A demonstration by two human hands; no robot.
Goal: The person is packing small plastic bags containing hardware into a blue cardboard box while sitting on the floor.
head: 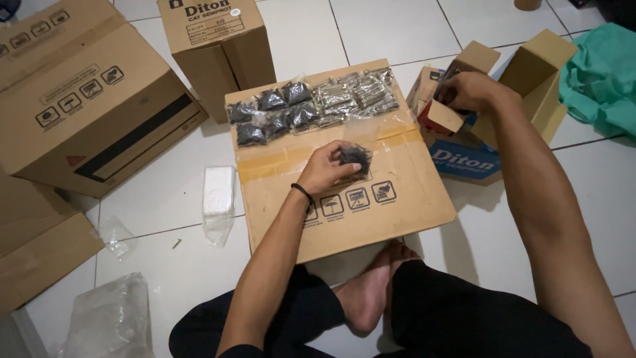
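- The left hand (328,169) is closed on a clear bag of black screws (354,158), resting on the flat cardboard box (397,199).
- The right hand (467,89) reaches into a small open carton (440,99); I cannot tell whether its grip is closed.
- Beyond the left grip lie filled bags (278,113).
- Judging by this, bagging is midway; next, the bag needs a steady open mouth.

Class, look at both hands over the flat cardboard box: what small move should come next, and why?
Probably the left hand should set its small clear bag of black screws beside the row of filled black bags on the flat cardboard box. That bag looks filled like the others, space lies below the row, and the right hand is busy inside a small open box.
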